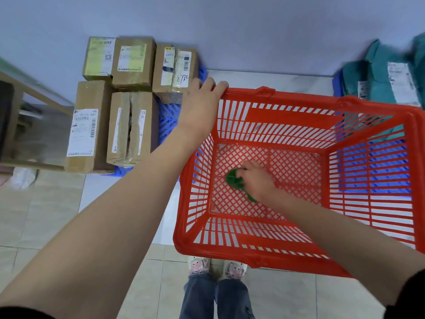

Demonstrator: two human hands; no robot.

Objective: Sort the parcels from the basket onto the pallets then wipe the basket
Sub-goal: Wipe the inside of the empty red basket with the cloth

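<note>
Right hand (255, 178) presses green cloth (234, 179) inside red basket (264, 247).

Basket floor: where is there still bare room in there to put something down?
Most of the red basket is bare: its mesh floor is free from the right hand and green cloth across to the far and right walls. The near-left part is taken by that hand. The left hand grips the far-left rim corner.
</note>
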